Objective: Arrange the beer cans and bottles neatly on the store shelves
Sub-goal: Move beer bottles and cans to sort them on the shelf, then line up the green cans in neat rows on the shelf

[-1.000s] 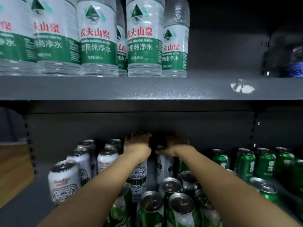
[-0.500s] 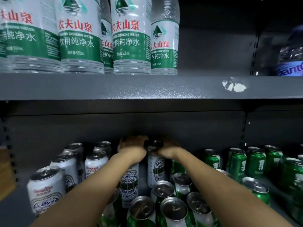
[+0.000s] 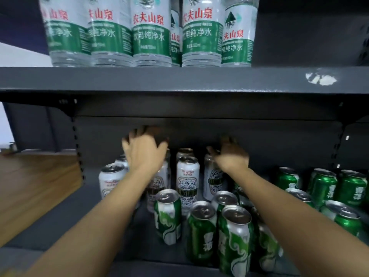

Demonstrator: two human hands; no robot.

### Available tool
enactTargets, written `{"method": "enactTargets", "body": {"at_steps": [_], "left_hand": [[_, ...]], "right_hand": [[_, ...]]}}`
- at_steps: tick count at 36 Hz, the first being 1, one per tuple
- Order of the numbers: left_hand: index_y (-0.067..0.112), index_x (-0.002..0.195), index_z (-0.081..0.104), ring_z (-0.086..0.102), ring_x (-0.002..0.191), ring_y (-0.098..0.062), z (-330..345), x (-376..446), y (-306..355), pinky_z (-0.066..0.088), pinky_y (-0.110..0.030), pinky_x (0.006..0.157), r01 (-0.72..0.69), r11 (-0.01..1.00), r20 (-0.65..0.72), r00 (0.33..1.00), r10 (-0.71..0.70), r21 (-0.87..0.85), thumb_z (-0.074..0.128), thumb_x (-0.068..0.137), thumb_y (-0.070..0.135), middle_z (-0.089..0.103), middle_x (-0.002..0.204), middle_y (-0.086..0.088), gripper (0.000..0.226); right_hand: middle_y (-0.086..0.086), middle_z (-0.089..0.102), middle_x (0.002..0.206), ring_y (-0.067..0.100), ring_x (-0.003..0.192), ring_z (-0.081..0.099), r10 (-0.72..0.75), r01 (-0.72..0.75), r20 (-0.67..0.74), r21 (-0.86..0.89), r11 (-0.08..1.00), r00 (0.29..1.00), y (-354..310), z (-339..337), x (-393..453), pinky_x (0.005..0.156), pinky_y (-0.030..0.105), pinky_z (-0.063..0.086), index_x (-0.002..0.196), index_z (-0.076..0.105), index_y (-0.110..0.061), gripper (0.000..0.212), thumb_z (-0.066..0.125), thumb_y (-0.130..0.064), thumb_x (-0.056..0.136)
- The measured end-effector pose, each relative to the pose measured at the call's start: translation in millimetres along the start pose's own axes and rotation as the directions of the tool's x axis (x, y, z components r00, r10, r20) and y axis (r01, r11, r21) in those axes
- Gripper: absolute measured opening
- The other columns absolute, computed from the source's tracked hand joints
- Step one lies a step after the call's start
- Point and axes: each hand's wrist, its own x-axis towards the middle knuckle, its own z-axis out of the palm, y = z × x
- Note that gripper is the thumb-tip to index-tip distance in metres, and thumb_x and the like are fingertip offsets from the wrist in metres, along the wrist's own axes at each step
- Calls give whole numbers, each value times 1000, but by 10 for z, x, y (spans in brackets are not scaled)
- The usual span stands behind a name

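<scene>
Several white beer cans stand at the back of the lower shelf [image 3: 121, 232]. My left hand [image 3: 143, 150] grips the top of one white can [image 3: 158, 183], which looks blurred. My right hand [image 3: 232, 156] curls over the top of another white can [image 3: 211, 178] further right. Between the two stands a free white can [image 3: 187, 176]. Green beer cans [image 3: 201, 230] crowd the shelf's front, between my forearms. A second group of green cans [image 3: 323, 186] stands at the right.
The upper shelf [image 3: 179, 80] hangs low over my hands and carries several green-labelled water bottles [image 3: 151, 33]. A slotted upright [image 3: 76, 140] bounds the bay at left, with a wooden surface [image 3: 30, 186] beyond it. Bare shelf lies left of the cans.
My hands were together over the middle cans and have moved apart, the left one leftward with its can. The view has shifted, so the shelf sits further right in frame.
</scene>
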Motion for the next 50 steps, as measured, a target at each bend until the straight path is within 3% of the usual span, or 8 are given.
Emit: {"method": "enactTargets", "body": {"at_steps": [6, 12, 15, 24, 31, 37, 46, 50], "left_hand": [[20, 142, 35, 22, 139, -33, -227, -322, -539, 11, -55, 114, 255, 966, 25, 966, -256, 39, 65, 81, 48, 31, 147, -12, 73], [18, 151, 14, 37, 132, -37, -137, -483, -926, 38, -45, 103, 506, 835, 337, 841, -424, -213, 74, 79, 33, 32, 150, -16, 95], [18, 140, 37, 55, 110, -34, -168, -542, -1016, 45, -37, 82, 478, 849, 259, 870, -420, -227, 77, 76, 21, 57, 127, -15, 76], [33, 125, 48, 58, 111, -26, -624, -472, -621, 47, -38, 88, 273, 869, -126, 928, -352, -412, 80, 70, 34, 59, 125, 1, 64], [26, 123, 48, 56, 109, -15, -867, -463, 54, 39, -25, 88, -74, 828, -314, 941, -127, -556, 81, 66, 36, 57, 121, 5, 67], [23, 105, 48, 60, 100, -15, -734, -478, 658, 47, -31, 87, -183, 685, -225, 974, 29, -706, 80, 62, 35, 62, 106, 4, 55], [28, 129, 44, 61, 105, -22, -171, -373, 1082, 52, -37, 88, -31, 760, 118, 983, 140, -649, 85, 63, 34, 63, 115, -2, 78], [30, 106, 58, 63, 100, -21, 22, -318, 1166, 53, -32, 84, 42, 788, 262, 953, 153, -615, 87, 60, 26, 67, 110, -1, 55]], "right_hand": [[12, 50, 132, 33, 117, 53, -98, 103, -126, 36, 994, 987, -234, -73, -247, 84, 39, 47, 133, 49, -17, 46, 45, -46, 97], [13, 65, 113, 33, 101, 63, -240, 248, -169, 25, 968, 956, -514, -138, -518, 77, 36, 48, 128, 54, -22, 36, 40, -41, 100], [11, 67, 107, 32, 97, 65, -345, 351, -197, -4, 936, 918, -613, -234, -610, 75, 37, 49, 125, 56, -22, 33, 39, -37, 101], [-1, 63, 124, 25, 114, 58, -477, 502, -165, 176, 847, 863, -703, -526, -660, 91, 36, 46, 135, 50, -24, 40, 50, -27, 96], [12, 64, 107, 34, 91, 64, -624, 686, -385, 34, 727, 680, -598, -757, -798, 72, 39, 50, 144, 40, -13, 76, 40, -61, 84], [15, 64, 112, 33, 104, 60, -529, 555, -270, 25, 832, 805, -354, -983, -756, 82, 37, 44, 154, 10, -18, 99, 62, -61, 82], [4, 67, 96, 26, 93, 64, -359, 368, -86, 149, 918, 929, 222, -938, -610, 73, 32, 48, 130, 49, -19, 64, 76, -42, 77], [3, 69, 104, 21, 95, 65, -263, 236, 30, 355, 905, 964, 318, -805, -557, 83, 42, 53, 130, 48, -22, 73, 79, -48, 69]]}}
